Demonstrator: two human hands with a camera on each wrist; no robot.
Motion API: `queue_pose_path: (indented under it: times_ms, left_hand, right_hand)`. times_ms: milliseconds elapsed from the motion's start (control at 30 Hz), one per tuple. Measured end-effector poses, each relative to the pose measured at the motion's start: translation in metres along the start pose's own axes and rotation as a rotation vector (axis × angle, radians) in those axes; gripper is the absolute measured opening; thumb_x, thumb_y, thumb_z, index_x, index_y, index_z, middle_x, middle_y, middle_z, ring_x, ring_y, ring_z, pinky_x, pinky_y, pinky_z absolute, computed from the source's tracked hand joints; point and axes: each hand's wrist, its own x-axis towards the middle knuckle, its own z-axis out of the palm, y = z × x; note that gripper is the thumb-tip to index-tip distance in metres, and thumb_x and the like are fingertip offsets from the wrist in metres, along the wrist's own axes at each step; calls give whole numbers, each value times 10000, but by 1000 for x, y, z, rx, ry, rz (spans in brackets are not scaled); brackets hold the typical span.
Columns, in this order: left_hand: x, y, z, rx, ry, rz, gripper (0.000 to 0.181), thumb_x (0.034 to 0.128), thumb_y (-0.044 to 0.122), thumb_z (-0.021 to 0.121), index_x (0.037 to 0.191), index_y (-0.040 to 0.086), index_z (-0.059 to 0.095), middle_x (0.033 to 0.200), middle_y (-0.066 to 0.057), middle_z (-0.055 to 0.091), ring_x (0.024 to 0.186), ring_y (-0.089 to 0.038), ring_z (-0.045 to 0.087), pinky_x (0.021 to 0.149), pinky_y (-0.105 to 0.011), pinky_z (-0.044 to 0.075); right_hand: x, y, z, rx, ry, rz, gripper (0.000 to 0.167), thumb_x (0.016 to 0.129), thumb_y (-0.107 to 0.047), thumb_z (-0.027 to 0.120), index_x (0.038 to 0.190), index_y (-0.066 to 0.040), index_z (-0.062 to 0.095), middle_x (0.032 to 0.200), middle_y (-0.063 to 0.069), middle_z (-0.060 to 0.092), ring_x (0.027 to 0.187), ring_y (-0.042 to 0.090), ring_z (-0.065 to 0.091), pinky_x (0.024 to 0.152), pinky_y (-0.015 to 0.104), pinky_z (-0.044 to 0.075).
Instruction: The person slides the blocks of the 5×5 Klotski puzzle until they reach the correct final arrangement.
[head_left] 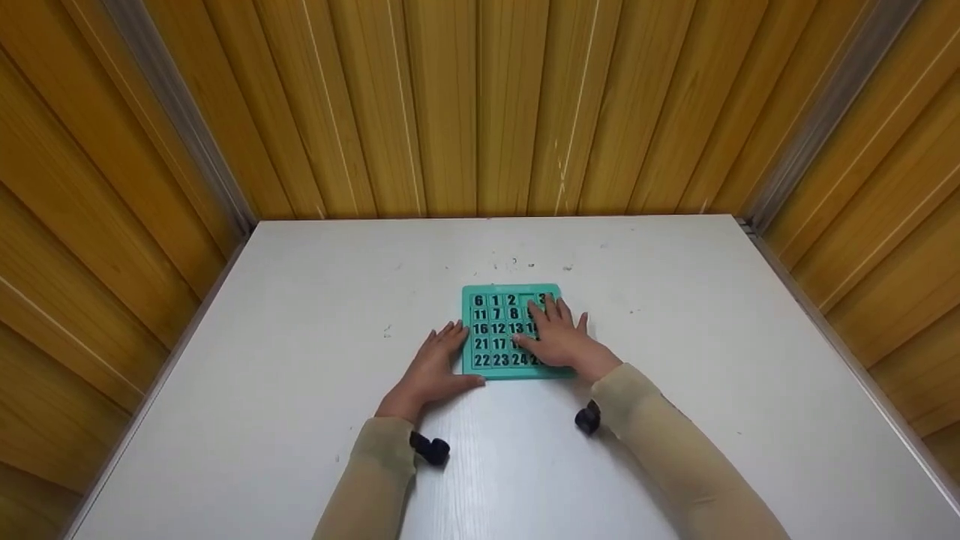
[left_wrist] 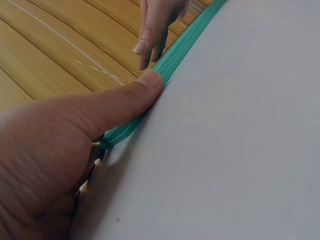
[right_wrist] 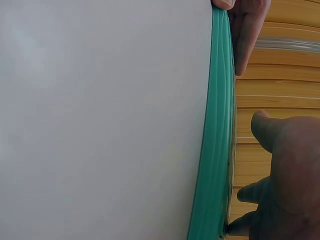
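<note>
A teal number slide puzzle [head_left: 496, 328] lies flat on the white table, its square tiles marked with black numbers. In its top row, 6, 1 and 2 stand at the left and 3 at the right, with a gap between 2 and 3. My left hand [head_left: 435, 373] steadies the near-left corner, fingers along the left side and straight thumb [left_wrist: 127, 100] against the front edge. Over the right-hand tiles spreads my right hand [head_left: 561, 341], its index fingertip by the gap. It covers several tiles; whether each fingertip touches one I cannot tell.
The white table [head_left: 315, 300] carries small dark marks beyond the puzzle. Yellow wood-look panels [head_left: 502, 112] rise behind the table and at both sides. Small black wrist cameras [head_left: 433, 450] sit at the cuffs of both beige sleeves [head_left: 675, 450].
</note>
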Motion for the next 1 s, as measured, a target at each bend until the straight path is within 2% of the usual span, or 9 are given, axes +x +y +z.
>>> queue_pose_path:
  times_ms: [433,633,833,1000]
  left_hand:
    - [1,0,-1,22,-10,7,970,828,459,833,1592,78,374,1689,-115,312,1606,-293,211,1349,-478,102]
    - [0,0,-2,9,2,25,954,823,427,841,1581,62,392,1681,-125,329,1600,-305,228,1346,-492,117]
    - [1,-1,-1,9,5,31,966,814,422,851,1578,49,391,1674,-137,337,1598,-309,231,1347,-488,107]
    - [0,-1,0,10,-1,31,969,816,423,847,1578,42,386,1673,-145,334,1597,-316,232,1346,-489,106]
  right_hand:
    - [7,-15,7,-31,-8,-37,880,1020,-640,453,1665,-131,137,1736,206,-4,1604,447,-21,1216,800,-18]
    - [-5,-7,2,8,-2,-51,872,1026,-614,467,1662,-113,143,1733,221,-8,1601,455,-33,1200,813,-49]
    - [-21,5,2,-3,-22,-43,866,1028,-611,466,1660,-107,153,1727,241,7,1598,466,-38,1198,813,-59]
    - [-25,7,3,-21,-26,-39,866,1026,-618,463,1660,-113,159,1732,222,11,1599,465,-24,1205,807,-44]
